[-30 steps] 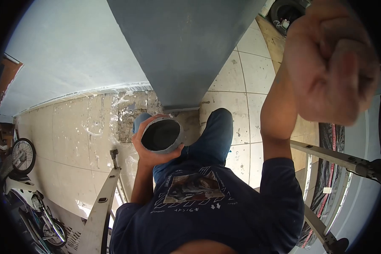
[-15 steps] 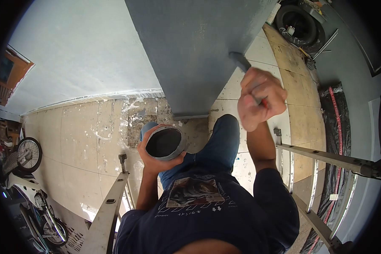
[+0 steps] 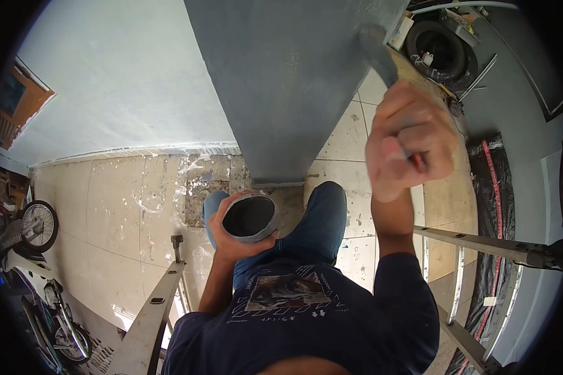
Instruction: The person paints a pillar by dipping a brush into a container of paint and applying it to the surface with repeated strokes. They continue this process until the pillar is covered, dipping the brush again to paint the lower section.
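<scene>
My left hand [image 3: 228, 245] is wrapped around a round, paint-smeared cup [image 3: 250, 236] in front of my knees. Dark grey paint coats its inside. Raised on the right, my right hand [image 3: 410, 144] grips a paintbrush [image 3: 381, 61]; a bit of its red handle end shows at the fist. The grey bristles, blurred by motion, are at the right-hand edge of a dark grey column [image 3: 275, 94]. Whether the bristles press on the surface is hard to tell.
Ladder rails stand on both sides of me, left [image 3: 150, 312] and right [image 3: 494, 245]. A pale wall [image 3: 119, 87] is on the left. Tyres [image 3: 441, 47] lie at upper right, a motorbike [image 3: 50, 287] stands at lower left. Paint spots mark the tiled floor [image 3: 116, 200].
My right hand and the brush have moved up and to the right along the column. The cup in my left hand has shifted slightly right and down in view.
</scene>
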Action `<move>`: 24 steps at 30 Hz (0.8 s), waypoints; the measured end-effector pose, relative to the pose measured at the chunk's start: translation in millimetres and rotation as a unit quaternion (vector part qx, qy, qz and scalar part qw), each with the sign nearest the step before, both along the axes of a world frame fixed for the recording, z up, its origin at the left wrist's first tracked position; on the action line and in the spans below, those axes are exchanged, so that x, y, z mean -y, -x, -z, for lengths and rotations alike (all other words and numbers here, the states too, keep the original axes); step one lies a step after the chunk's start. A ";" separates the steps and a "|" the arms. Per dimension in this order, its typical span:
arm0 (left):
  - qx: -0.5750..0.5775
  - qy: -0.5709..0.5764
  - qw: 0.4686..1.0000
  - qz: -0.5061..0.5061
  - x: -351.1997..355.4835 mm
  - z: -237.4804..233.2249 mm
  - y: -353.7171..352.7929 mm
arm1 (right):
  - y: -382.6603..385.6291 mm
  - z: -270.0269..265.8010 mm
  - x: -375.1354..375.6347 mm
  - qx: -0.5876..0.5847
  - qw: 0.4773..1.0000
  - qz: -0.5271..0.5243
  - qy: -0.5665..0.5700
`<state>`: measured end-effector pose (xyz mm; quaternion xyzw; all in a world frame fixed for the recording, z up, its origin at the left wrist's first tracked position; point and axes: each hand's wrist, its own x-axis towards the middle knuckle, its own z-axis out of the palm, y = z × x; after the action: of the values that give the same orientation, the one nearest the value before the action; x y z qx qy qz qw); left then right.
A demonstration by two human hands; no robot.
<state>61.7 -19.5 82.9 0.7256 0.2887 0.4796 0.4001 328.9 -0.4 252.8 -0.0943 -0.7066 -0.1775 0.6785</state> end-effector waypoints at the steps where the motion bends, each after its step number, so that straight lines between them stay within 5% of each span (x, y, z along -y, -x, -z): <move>1: -0.001 0.005 1.000 0.008 -0.1 0.3 -0.6 | 2.3 23.0 -0.9 0.021 0.999 0.047 -0.011; 4: 0.011 0.035 0.999 0.011 0.4 6.9 -1.9 | 13.1 85.0 5.8 -0.004 0.996 0.046 0.070; 8: -0.011 0.056 0.998 0.011 2.0 6.7 -1.7 | 21.5 105.1 6.4 -0.035 0.993 0.036 0.107; 18: -0.003 0.030 0.999 -0.015 6.7 -1.0 4.6 | 16.2 -35.4 -7.4 0.016 1.000 -0.021 0.006; 20: -0.010 0.036 0.999 -0.027 6.6 -1.3 6.5 | 22.9 -20.7 -13.8 0.066 0.997 -0.011 -0.027; 24: 0.010 0.027 0.999 -0.025 2.7 -3.3 12.3 | 59.2 99.3 -19.2 0.050 0.990 -0.058 0.115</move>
<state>49.4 -22.2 86.2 0.7025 0.3158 0.4885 0.4100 269.7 18.8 153.5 -0.1220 -0.7598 -0.0598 0.6358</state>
